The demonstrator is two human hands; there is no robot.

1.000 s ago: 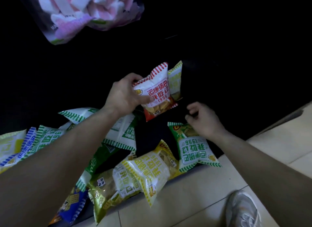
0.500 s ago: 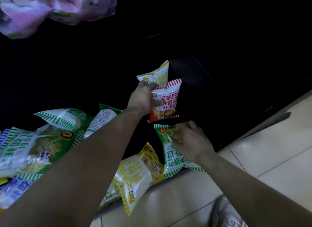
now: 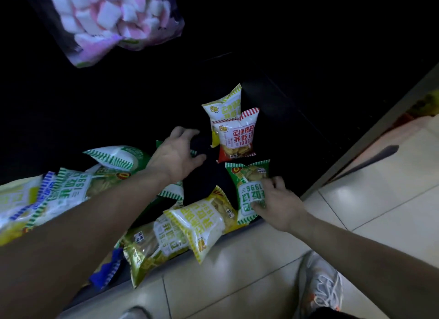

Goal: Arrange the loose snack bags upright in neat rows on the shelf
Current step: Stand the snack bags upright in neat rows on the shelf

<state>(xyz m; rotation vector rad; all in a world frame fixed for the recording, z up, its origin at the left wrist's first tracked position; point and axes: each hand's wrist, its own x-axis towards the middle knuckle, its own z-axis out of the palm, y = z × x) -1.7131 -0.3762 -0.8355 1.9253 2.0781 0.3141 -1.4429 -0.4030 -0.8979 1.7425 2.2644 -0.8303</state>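
Note:
A red-and-white snack bag stands upright on the dark shelf, just in front of an upright yellow-and-white bag. My left hand hovers a little to the left of the red bag, fingers spread, holding nothing. My right hand rests on a green-and-white bag that lies flat near the shelf's front edge, fingers curled over its lower end. A yellow bag and a gold bag lie loose at the front, overhanging the edge.
Several green and blue bags lie heaped at the left behind my left forearm. A clear bag of pink and white marshmallows hangs above at the upper left. Pale floor tiles and my grey shoe lie below.
My left hand has let go of the red bag, which now stands upright alone, and has drawn back to the left. My right hand has closed down on the green bag.

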